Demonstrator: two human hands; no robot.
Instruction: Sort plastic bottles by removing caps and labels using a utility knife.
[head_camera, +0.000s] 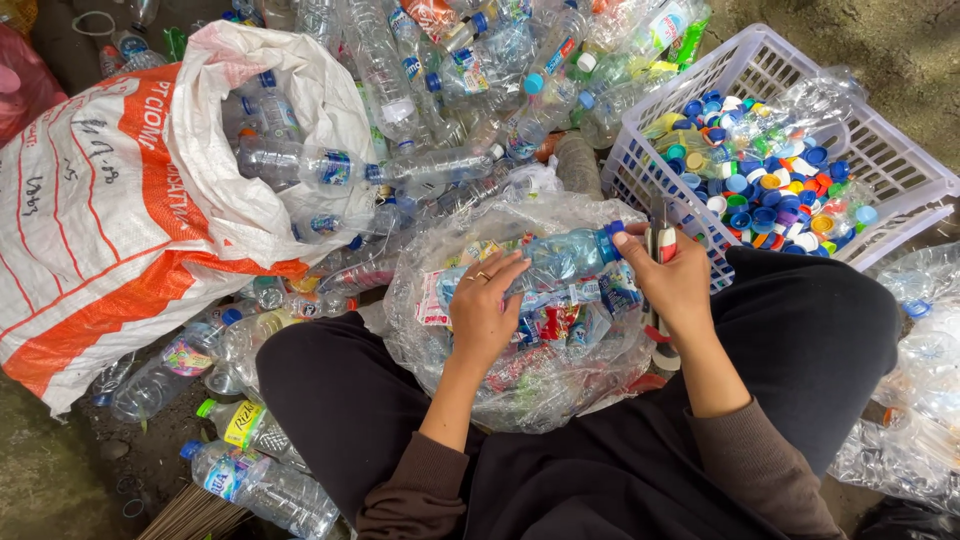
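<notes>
Littered ground — bottle (565, 258) (perhaps half-hidden) between both hands

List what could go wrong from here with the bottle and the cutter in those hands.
1. The right hand grips a small cutter right beside the bottle's blue cap; a slip could nick the left hand steadying the plastic bottle.
2. The clear bag of peeled labels on the lap looks full and could spill.
3. A freed cap may miss the white basket and drop among loose bottles.
</notes>
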